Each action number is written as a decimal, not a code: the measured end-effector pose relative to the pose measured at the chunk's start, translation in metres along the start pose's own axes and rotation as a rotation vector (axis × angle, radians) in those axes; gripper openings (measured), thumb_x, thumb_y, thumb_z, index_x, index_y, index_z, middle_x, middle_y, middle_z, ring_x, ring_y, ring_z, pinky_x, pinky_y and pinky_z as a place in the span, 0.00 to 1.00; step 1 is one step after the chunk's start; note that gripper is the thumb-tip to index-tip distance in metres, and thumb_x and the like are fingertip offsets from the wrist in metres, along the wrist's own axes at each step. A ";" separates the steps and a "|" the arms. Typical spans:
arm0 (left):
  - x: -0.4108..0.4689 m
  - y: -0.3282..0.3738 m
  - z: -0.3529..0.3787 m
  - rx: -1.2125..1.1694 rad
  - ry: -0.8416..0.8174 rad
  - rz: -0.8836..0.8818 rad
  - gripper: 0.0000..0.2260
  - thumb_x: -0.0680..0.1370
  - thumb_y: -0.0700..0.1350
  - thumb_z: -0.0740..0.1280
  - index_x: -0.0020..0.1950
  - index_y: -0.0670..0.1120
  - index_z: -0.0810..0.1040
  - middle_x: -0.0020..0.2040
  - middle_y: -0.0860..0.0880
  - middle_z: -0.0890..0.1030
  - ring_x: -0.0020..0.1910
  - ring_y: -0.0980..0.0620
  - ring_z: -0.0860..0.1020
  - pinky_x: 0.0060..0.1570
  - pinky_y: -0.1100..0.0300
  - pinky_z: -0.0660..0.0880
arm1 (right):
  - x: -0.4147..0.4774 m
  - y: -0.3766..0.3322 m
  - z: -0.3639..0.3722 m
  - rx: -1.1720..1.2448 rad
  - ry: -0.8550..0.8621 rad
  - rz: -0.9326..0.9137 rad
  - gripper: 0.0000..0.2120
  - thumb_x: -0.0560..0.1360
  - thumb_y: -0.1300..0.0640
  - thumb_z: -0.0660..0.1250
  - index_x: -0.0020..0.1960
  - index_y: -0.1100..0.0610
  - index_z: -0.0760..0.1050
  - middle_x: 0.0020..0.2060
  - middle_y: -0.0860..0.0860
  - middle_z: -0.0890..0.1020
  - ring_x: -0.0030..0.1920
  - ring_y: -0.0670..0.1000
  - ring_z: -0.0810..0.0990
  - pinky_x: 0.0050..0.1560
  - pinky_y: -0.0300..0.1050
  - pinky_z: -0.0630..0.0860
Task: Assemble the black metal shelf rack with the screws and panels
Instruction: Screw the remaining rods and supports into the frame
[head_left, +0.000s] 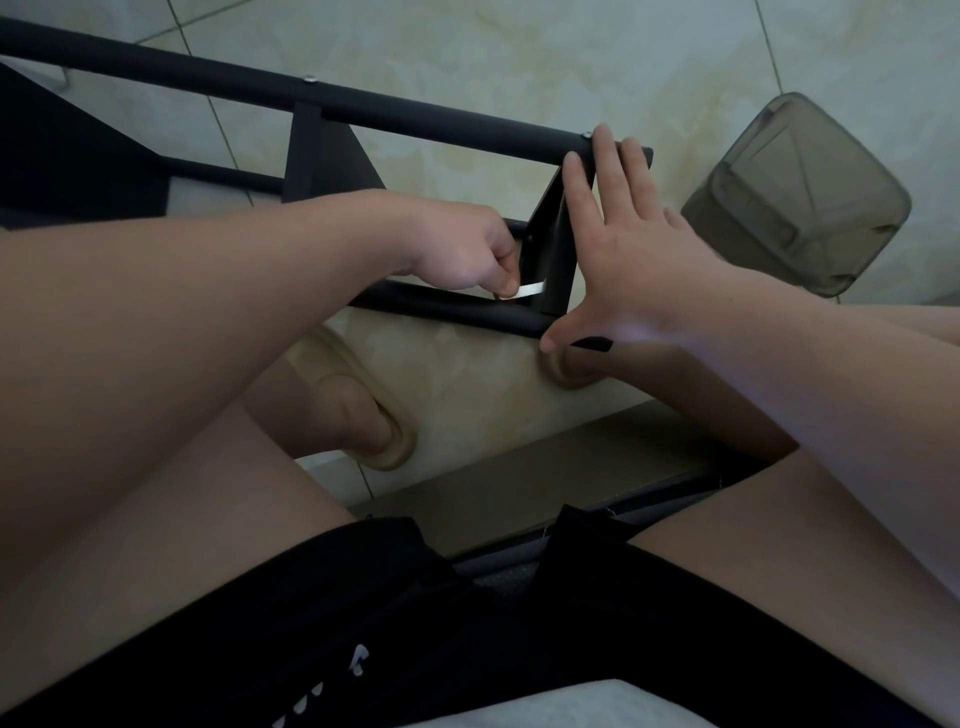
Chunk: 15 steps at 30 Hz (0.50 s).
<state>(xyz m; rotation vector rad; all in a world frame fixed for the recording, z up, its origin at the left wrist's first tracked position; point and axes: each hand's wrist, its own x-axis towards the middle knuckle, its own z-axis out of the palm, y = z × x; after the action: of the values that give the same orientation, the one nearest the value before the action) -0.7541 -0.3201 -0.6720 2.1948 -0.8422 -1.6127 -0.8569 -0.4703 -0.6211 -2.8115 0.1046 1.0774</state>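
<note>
The black metal shelf rack (415, 111) lies on its side on the tiled floor, its long tubes running left to right. An end panel (553, 244) stands between the upper tube and the lower tube (457, 306). My left hand (467, 254) pinches a small flat silver wrench (530, 289) at the panel's lower corner. My right hand (618, 244) lies flat with straight fingers against the panel's right side, fingertips reaching the upper tube and thumb on the lower tube's end. A screw head (587, 134) shows on the upper tube.
A grey translucent plastic bin (800, 192) stands on the floor at the right. Another black panel (67, 150) of the rack is at the far left. My legs, beige slippers (363, 400) and black shorts fill the lower view.
</note>
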 end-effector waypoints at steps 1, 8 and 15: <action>0.000 0.001 0.000 0.002 0.013 -0.007 0.05 0.80 0.47 0.68 0.46 0.52 0.81 0.47 0.56 0.81 0.51 0.53 0.77 0.54 0.57 0.72 | 0.000 0.000 0.000 0.000 0.001 0.000 0.72 0.63 0.31 0.78 0.80 0.57 0.28 0.78 0.56 0.26 0.79 0.59 0.28 0.78 0.68 0.52; -0.011 0.008 -0.030 0.134 0.183 -0.072 0.07 0.77 0.46 0.66 0.43 0.50 0.83 0.40 0.56 0.84 0.47 0.52 0.80 0.53 0.52 0.76 | 0.007 0.012 -0.017 0.117 -0.040 -0.020 0.65 0.66 0.31 0.75 0.83 0.54 0.35 0.81 0.52 0.33 0.81 0.56 0.35 0.79 0.61 0.50; -0.024 0.014 -0.063 0.132 0.344 -0.059 0.06 0.77 0.47 0.67 0.43 0.51 0.83 0.48 0.47 0.84 0.50 0.44 0.81 0.52 0.51 0.76 | 0.025 0.033 -0.055 0.277 0.174 0.036 0.47 0.72 0.39 0.75 0.82 0.52 0.55 0.79 0.53 0.62 0.77 0.58 0.62 0.73 0.55 0.64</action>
<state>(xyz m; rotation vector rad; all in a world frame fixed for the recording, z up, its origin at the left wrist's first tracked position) -0.7043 -0.3234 -0.6245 2.5117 -0.8065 -1.1783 -0.8051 -0.5117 -0.6003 -2.6529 0.2976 0.7556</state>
